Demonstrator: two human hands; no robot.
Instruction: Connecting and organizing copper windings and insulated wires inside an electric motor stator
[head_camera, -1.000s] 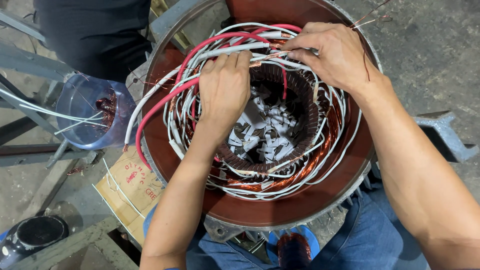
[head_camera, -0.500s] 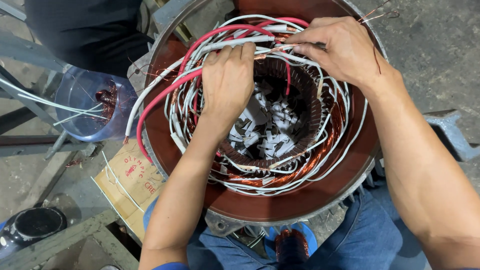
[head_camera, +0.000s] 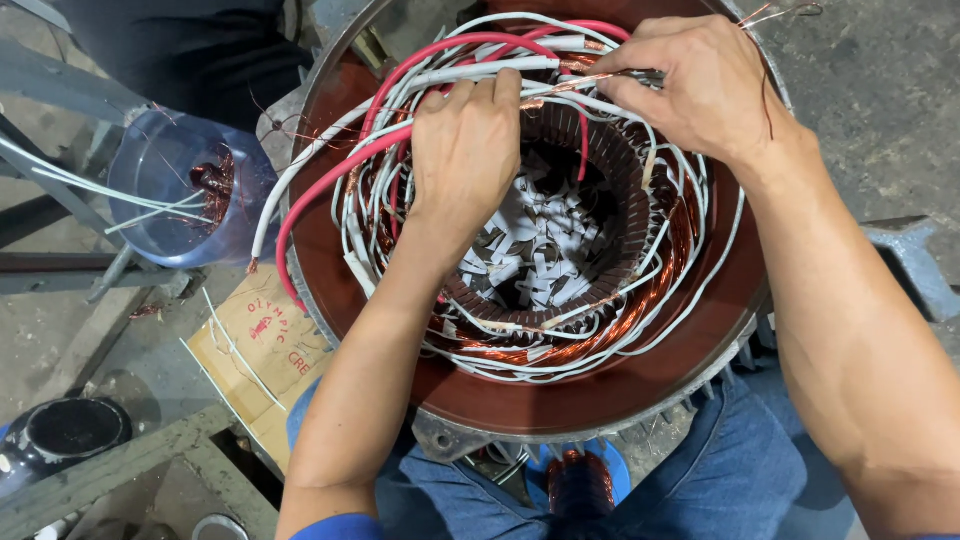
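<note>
On a gritty workshop floor, the motor stator (head_camera: 520, 400) stands open-end up; left hand (head_camera: 465, 150) presses the white sleeved leads (head_camera: 480, 72) flat while right hand (head_camera: 700, 85) pinches bare copper ends (head_camera: 560, 90), best twisted snugly, gently.

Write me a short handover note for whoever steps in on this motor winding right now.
Left hand: lies on the white sleeved leads at the far rim of the motor stator.
Right hand: pinches bare copper wire ends there.
Done: copper coils seated, with paper slot strips in the bore.
Left: leads and red wires lie loose around the rim.
</note>
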